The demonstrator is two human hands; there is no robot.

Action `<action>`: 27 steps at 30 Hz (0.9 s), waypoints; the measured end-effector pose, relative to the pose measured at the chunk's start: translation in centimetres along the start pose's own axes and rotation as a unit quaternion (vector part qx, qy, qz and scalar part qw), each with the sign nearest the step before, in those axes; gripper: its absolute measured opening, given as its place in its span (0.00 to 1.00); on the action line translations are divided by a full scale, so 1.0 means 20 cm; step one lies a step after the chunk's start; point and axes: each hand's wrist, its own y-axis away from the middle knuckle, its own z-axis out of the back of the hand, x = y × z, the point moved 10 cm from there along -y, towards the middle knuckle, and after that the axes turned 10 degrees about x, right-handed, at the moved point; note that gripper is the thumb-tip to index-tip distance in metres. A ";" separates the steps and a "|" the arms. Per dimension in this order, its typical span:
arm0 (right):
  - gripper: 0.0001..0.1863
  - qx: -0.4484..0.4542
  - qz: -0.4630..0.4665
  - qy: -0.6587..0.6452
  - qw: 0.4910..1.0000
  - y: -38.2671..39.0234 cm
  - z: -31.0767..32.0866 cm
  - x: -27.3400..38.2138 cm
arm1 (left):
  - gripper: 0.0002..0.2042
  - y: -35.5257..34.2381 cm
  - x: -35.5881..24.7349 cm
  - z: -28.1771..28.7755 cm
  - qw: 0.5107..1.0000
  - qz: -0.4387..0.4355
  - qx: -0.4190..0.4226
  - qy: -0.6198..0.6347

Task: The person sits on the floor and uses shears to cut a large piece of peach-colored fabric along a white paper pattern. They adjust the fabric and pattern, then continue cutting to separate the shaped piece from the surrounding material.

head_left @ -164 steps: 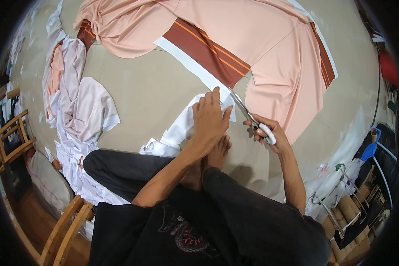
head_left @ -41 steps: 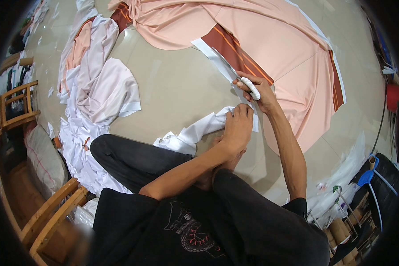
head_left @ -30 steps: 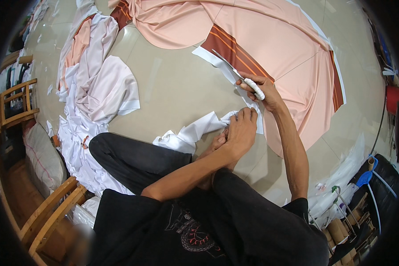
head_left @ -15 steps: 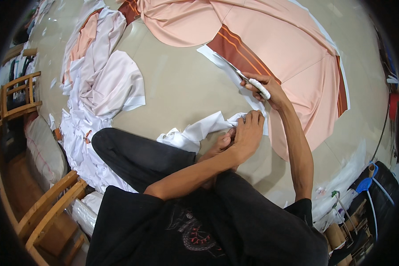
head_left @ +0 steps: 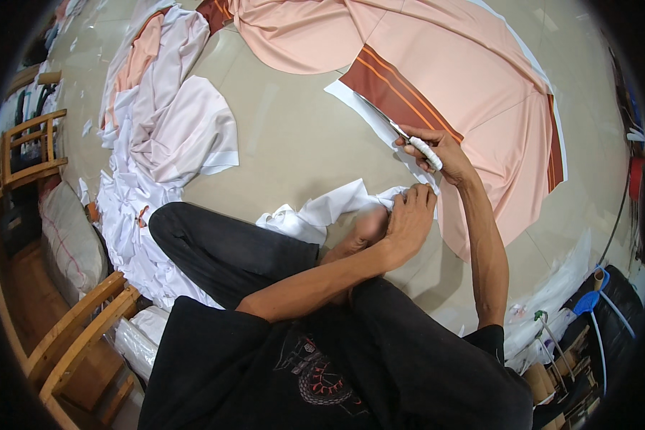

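Head view: right hand [head_left: 448, 155] grips scissors [head_left: 426, 152], left hand [head_left: 410, 221] clutches white strip [head_left: 344, 198]; seemingly part-cut from brown band [head_left: 394, 92], far end remains.

Light glints off a beige tiled floor [head_left: 272, 136], with open-framed wooden furniture [head_left: 72, 324] lining the left side of the room and a blue plastic implement [head_left: 588, 302] near brown cardboard [head_left: 540, 385] at right.
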 end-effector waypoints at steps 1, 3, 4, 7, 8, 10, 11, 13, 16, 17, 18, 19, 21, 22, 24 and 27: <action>0.30 0.003 0.004 0.005 1.000 0.00 0.00 0.01 | 0.25 0.00 -0.01 0.00 1.000 0.004 0.003 -0.011; 0.30 0.003 0.003 -0.015 1.000 -0.01 0.00 0.00 | 0.21 0.00 -0.02 0.00 1.000 0.001 0.003 -0.018; 0.30 0.003 0.003 -0.025 1.000 -0.02 0.00 0.00 | 0.22 0.00 -0.03 0.01 1.000 -0.003 0.000 -0.017; 0.30 0.004 0.009 -0.017 1.000 -0.07 -0.04 0.05 | 0.30 0.00 -0.04 -0.01 1.000 -0.009 0.005 -0.003; 0.30 0.008 0.008 -0.019 1.000 -0.09 -0.04 0.05 | 0.35 0.00 -0.05 -0.03 1.000 -0.009 0.008 0.003; 0.29 0.018 0.006 -0.024 1.000 -0.12 -0.03 0.03 | 0.35 0.00 -0.05 -0.06 1.000 -0.006 0.018 0.002; 0.29 0.016 0.007 -0.034 0.999 -0.12 -0.04 0.03 | 0.35 0.00 -0.05 -0.06 1.000 -0.004 0.024 0.002; 0.29 0.014 0.010 -0.054 0.998 -0.12 -0.04 0.04 | 0.35 0.00 -0.06 -0.06 1.000 -0.001 0.018 -0.012; 0.29 0.016 0.010 -0.055 0.998 -0.15 -0.02 0.04 | 0.33 0.00 -0.07 -0.06 1.000 0.000 0.013 -0.021; 0.29 0.018 0.007 -0.057 0.998 -0.15 -0.02 0.03 | 0.33 0.00 -0.07 -0.05 1.000 0.000 0.012 -0.022; 0.29 0.021 0.005 -0.059 0.998 -0.16 -0.02 0.03 | 0.32 0.00 -0.07 -0.06 1.000 -0.003 0.013 -0.025; 0.30 0.023 0.002 -0.060 0.998 -0.16 -0.01 0.02 | 0.31 0.00 -0.08 -0.05 0.999 -0.005 0.015 -0.029; 0.29 0.029 -0.006 -0.044 0.999 -0.16 -0.02 0.03 | 0.29 0.01 -0.08 -0.07 0.999 -0.004 0.013 -0.032; 0.29 0.033 -0.010 -0.036 0.999 -0.16 -0.03 0.04 | 0.29 0.01 -0.08 -0.07 1.000 -0.002 0.010 -0.029; 0.29 0.036 -0.011 -0.031 0.999 -0.16 -0.03 0.05 | 0.28 0.02 -0.09 -0.07 0.999 -0.004 0.004 -0.032; 0.30 0.037 -0.013 -0.013 0.999 -0.17 -0.01 0.04 | 0.27 0.02 -0.10 -0.05 0.999 -0.012 -0.002 -0.044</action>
